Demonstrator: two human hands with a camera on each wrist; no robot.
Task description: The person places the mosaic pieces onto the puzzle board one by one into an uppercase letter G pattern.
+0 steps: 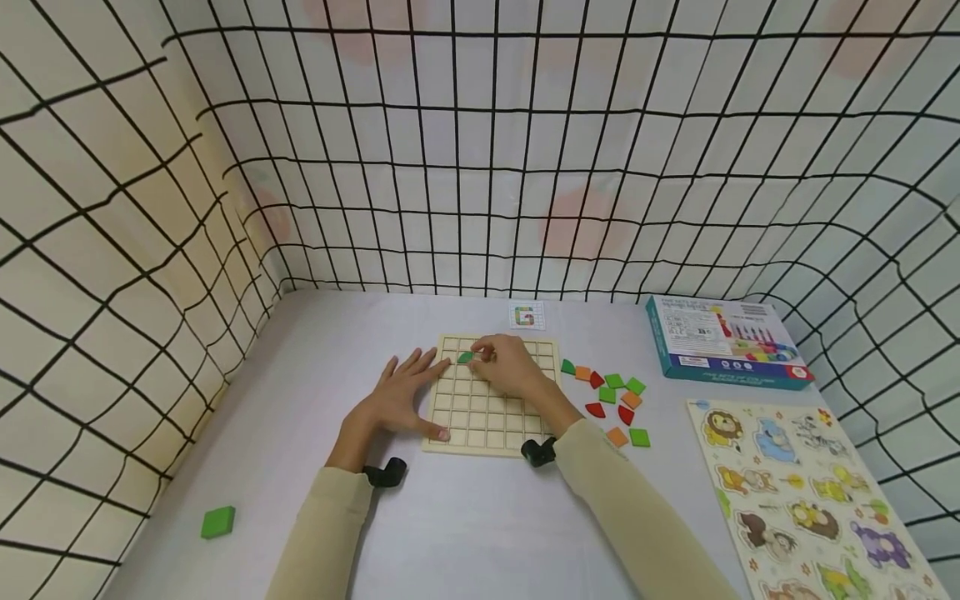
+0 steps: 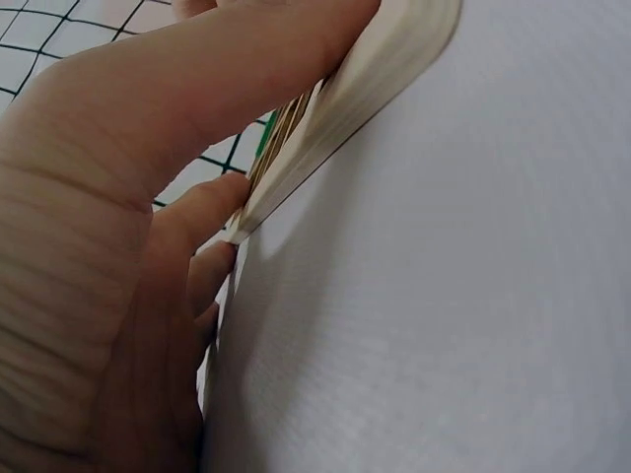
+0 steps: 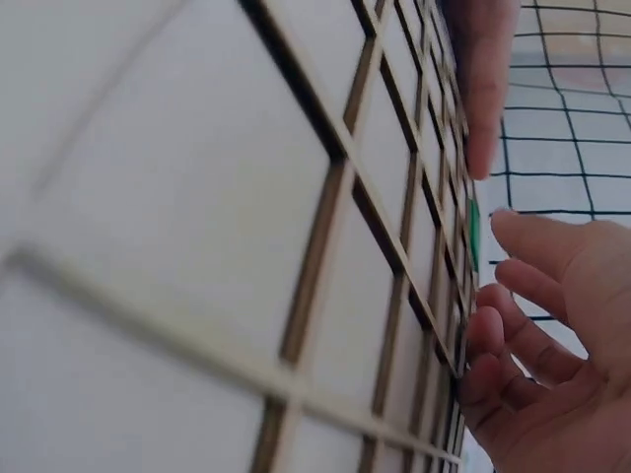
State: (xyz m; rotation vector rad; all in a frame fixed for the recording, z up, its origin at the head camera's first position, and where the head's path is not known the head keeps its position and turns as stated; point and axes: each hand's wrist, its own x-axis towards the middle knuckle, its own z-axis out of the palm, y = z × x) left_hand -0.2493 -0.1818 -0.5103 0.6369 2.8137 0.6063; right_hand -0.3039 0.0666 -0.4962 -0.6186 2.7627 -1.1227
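Placement of a green leaf-shaped piece into a wooden grid board, seen from the head camera with both wrist views in support. The left hand lies flat with straight fingers on the board's left edge, thumb along its near-left corner, steadying it against the pale table; it grips nothing. The right hand reaches over the far part of the board with its fingers curled toward the green piece, which sits at a cell in the far row, left of centre; whether the fingertips pinch the piece or only touch it cannot be told from these views. In the right wrist view the piece shows as a thin green sliver at the grid surface, just beyond the fingers. The step in hand appears to be seating this piece in its cell. The next move would call for a small turn or nudge until the piece drops flush between the grid bars, the board held still meanwhile. Loose green, orange and red pieces lie just right of the board, a pattern card just beyond its far edge.
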